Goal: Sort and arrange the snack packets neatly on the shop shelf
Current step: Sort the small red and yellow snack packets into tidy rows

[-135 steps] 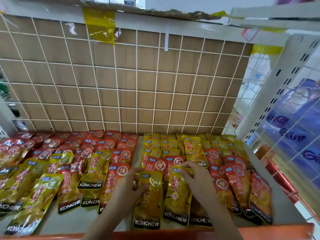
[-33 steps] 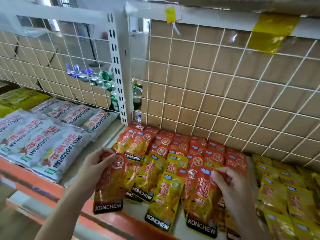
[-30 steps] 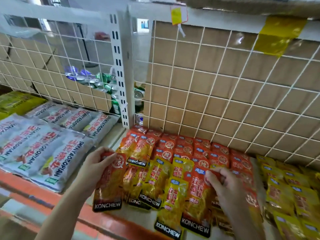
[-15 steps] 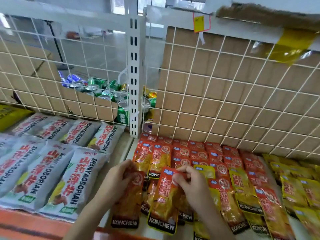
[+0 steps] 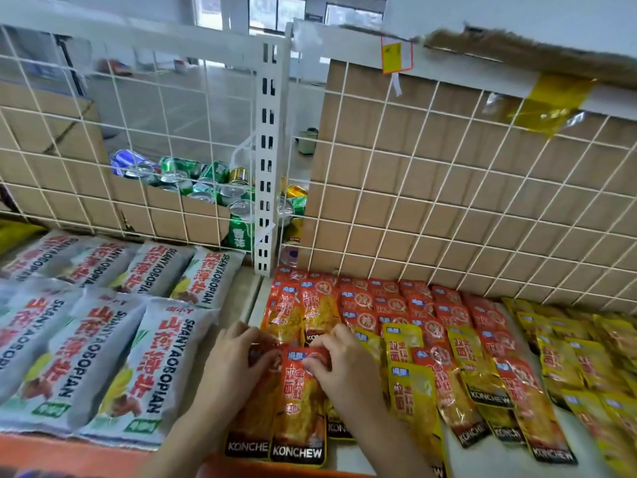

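**Where 2 red packets sit side by side at the shelf front**

While the left hand (image 5: 234, 367) curls its fingers over the top edge of the left red packet (image 5: 251, 419), the right hand (image 5: 344, 370) pinches the top of the right red packet (image 5: 300, 408) between bent fingers and thumb. Both packets lie flat and lengthwise, touching each other, with their black KONCHEW bands at the front of the white shelf (image 5: 348, 455). The right one overlaps the left one's edge.

Behind the hands, more red packets (image 5: 389, 305) lie in overlapping rows up to the wire grid (image 5: 448, 201), which has brown cardboard (image 5: 396, 150) behind it. To the right, yellow packets (image 5: 413, 401) lie mixed among red ones, and a block of only yellow packets fills the far right.

Left of the white slotted post (image 5: 267, 167), large grey bags (image 5: 138, 374) printed SHANYAOBOPIAN lie in 2 rows. Behind the grid there, drink cans (image 5: 206, 188) lie heaped in an open carton. A strip of yellow tape (image 5: 548, 105) hangs from the upper shelf edge.
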